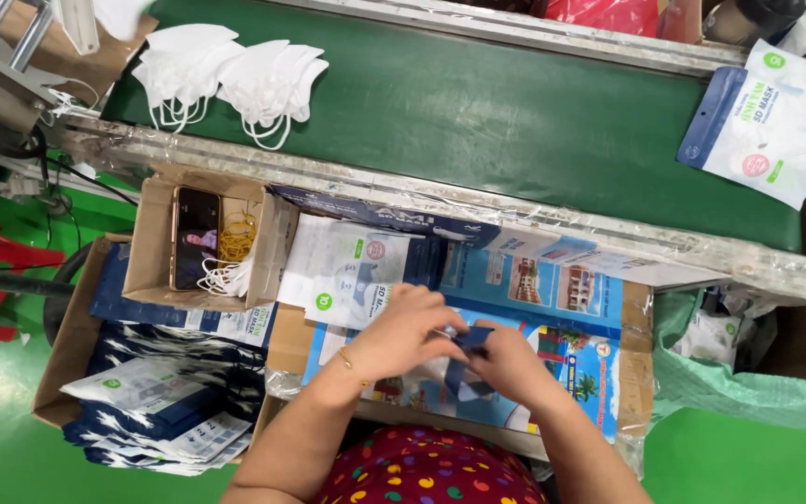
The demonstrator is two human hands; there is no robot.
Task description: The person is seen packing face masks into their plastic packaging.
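Hands at a packing bench, seen from above. The left hand (401, 338) and right hand (504, 362) meet over a flat mask pouch (466, 359) with a dark blue band, fingers closed on it, atop a colourful printed board (571, 327). One filled pouch (765, 126) lies on the green conveyor belt (515, 121); a cluster of loose white masks (230, 79), too overlapped to count, lies at its far left. One small cardboard box (156, 247) holds one phone (196, 238).
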